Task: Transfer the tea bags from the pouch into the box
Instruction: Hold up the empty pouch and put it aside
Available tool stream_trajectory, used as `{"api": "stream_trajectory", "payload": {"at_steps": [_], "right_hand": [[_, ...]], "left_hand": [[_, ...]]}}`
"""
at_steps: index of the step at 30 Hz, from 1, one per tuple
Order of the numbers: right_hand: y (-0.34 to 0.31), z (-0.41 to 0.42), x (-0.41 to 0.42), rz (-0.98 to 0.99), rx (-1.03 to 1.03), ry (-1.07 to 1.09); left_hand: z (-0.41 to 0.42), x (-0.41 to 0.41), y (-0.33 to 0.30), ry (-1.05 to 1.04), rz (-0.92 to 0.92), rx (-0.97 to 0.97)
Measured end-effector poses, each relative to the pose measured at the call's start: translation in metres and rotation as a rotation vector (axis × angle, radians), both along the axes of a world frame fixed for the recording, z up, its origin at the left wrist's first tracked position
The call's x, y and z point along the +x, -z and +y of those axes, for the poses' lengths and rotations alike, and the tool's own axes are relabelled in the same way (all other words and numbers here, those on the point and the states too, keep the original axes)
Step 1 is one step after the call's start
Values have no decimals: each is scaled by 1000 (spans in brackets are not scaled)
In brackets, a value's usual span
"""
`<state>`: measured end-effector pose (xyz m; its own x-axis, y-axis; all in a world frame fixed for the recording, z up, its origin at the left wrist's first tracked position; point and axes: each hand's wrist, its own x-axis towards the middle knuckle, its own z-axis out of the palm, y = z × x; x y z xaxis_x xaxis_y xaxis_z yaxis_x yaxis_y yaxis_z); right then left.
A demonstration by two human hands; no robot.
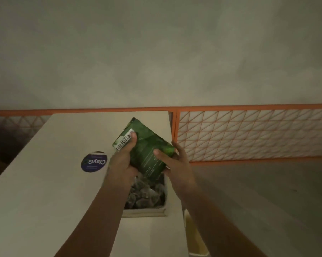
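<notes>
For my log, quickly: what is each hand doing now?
Left hand: grips the green pouch.
Right hand: grips the same pouch.

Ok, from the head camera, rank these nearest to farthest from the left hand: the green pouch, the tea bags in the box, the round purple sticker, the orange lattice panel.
1. Green pouch: gripped by the left hand, and by the right hand too.
2. Tea bags: in the box, just below the hand.
3. Round purple sticker: to its left; too close to call against the tea bags.
4. Orange lattice panel: far right.
</notes>
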<state>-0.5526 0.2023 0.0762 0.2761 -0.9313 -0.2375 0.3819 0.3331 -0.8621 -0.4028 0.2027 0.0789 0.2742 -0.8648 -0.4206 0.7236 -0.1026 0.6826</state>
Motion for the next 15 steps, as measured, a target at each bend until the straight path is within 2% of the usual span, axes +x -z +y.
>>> {"api": "stream_trajectory", "payload": {"at_steps": [3, 7, 12, 15], "right_hand": [[25, 4, -41, -69, 28, 85], [53, 8, -93, 140, 12, 209], [99, 0, -158, 394, -94, 369], [125, -2, -184, 471, -76, 405]], "left_hand": [[-5, -61, 20, 3, 56, 12], [-10, -137, 43, 61, 146, 55], [-20, -206, 94, 165, 146, 127], [-28, -235, 131, 231, 149, 215]]}}
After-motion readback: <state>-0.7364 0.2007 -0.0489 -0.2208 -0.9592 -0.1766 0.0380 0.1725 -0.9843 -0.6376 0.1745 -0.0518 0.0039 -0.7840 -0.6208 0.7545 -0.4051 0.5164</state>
